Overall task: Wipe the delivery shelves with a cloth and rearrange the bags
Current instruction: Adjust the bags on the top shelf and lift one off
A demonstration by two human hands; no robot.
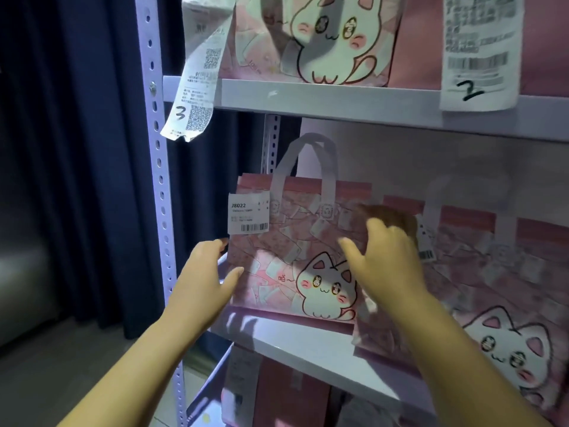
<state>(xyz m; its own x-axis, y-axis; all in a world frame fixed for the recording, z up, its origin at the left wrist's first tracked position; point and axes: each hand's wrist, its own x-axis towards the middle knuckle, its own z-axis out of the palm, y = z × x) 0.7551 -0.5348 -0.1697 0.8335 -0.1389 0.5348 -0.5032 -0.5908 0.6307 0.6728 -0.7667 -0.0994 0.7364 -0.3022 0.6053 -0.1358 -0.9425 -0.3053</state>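
Note:
A pink cat-print bag (pixel 277 257) with white handles and a white label stands at the left end of the middle shelf (pixel 308 346). My left hand (pixel 206 278) lies against its left side, fingers fairly straight and thumb on the front. My right hand (pixel 388 260) grips the bag's right edge, thumb spread over the front and fingers curled. A brown cloth-like bundle (pixel 391 215) shows just beyond those fingers; how it is held is unclear. A second pink cat bag (pixel 508 303) stands right beside it, partly behind my right arm.
On the upper shelf (pixel 308 100) stand another cat bag (pixel 308 41) and a pink bag, with long receipts (pixel 194 87) (pixel 480 50) marked 3 and 2 hanging over the edge. A perforated metal post (pixel 157 180) frames the left side, against a dark curtain (pixel 77 149). More bags (pixel 277 396) sit below.

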